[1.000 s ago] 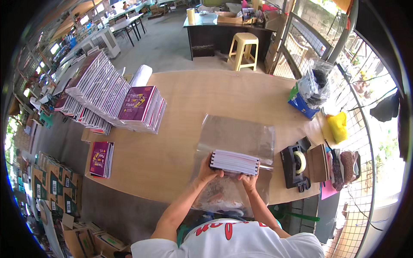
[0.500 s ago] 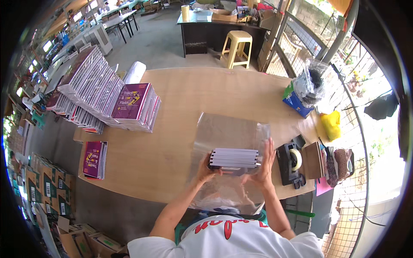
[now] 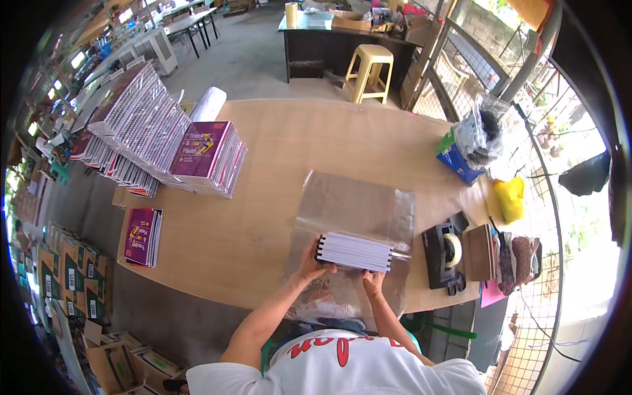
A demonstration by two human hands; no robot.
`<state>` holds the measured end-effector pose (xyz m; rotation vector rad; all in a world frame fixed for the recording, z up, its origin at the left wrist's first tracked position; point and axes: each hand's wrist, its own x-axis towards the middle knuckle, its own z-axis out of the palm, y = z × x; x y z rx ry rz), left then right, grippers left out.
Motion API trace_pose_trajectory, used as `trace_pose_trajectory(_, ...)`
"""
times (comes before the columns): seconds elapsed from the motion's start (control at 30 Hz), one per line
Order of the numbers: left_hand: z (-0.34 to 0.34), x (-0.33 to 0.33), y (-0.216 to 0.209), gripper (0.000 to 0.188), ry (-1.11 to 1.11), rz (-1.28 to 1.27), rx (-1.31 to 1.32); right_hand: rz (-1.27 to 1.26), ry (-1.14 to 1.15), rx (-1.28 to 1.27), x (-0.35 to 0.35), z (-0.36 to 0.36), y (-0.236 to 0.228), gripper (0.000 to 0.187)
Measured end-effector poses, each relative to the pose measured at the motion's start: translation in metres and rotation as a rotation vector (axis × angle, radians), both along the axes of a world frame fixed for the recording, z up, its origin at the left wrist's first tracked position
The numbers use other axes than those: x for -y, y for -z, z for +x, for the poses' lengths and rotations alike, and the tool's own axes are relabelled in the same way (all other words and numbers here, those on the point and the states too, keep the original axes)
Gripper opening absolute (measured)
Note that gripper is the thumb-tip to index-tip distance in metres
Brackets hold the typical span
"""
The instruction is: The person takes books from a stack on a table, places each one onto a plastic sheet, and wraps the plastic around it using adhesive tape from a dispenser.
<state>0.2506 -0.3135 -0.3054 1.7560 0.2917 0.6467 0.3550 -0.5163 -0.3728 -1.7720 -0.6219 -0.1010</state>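
Note:
A small stack of spiral notebooks (image 3: pixel 355 252) is held on edge in front of me, pale page edges facing up. My left hand (image 3: pixel 312 262) is closed around its left end, thumb on the near side. At its near right corner my right hand (image 3: pixel 373 283) grips the stack with bent fingers, partly hidden beneath it. Under the notebooks lies a clear plastic bag (image 3: pixel 355 194), spread on the table and reaching the near edge. The notebooks' covers are mostly hidden from above.
Plastic-wrapped notebook piles (image 3: pixel 210 158) stand on the left of the wooden table (image 3: pixel 276 145). A smaller notebook stack (image 3: pixel 141 237) lies at the left front. Right of the bag are a black tape dispenser (image 3: pixel 434 257), a brown box (image 3: pixel 479 253) and a yellow bag (image 3: pixel 508 199).
My right hand has moved from the right of the stack, where it was spread, to its near right corner and closed there. The stack has tilted slightly, its right end nearer me.

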Motion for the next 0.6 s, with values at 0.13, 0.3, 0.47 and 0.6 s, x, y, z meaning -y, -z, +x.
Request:
trace_pose_trajectory(0.13, -0.008, -0.004, 0.015, 0.107, 0.019, 0.033, 0.06, -0.026, 0.069, 0.11, -0.009, -0.008, -0.004, 0.057)
trace_pose_trajectory(0.3, 0.0, 0.034, -0.013, 0.094, -0.284, -0.074, -0.049, 0.039, 0.084, -0.326, -0.014, 0.017, -0.082, 0.086)
trace_pose_trajectory(0.47, 0.008, 0.1, -0.007, 0.074, -0.455, -0.297, -0.342, -0.53, -0.178, -0.29, -0.039, 0.129, -0.113, 0.065)
trace_pose_trajectory(0.6, 0.007, 0.122, -0.014, 0.049, -0.458, -1.335, -0.225, -0.828, -0.532, -0.278, -0.091, 0.154, -0.114, 0.073)
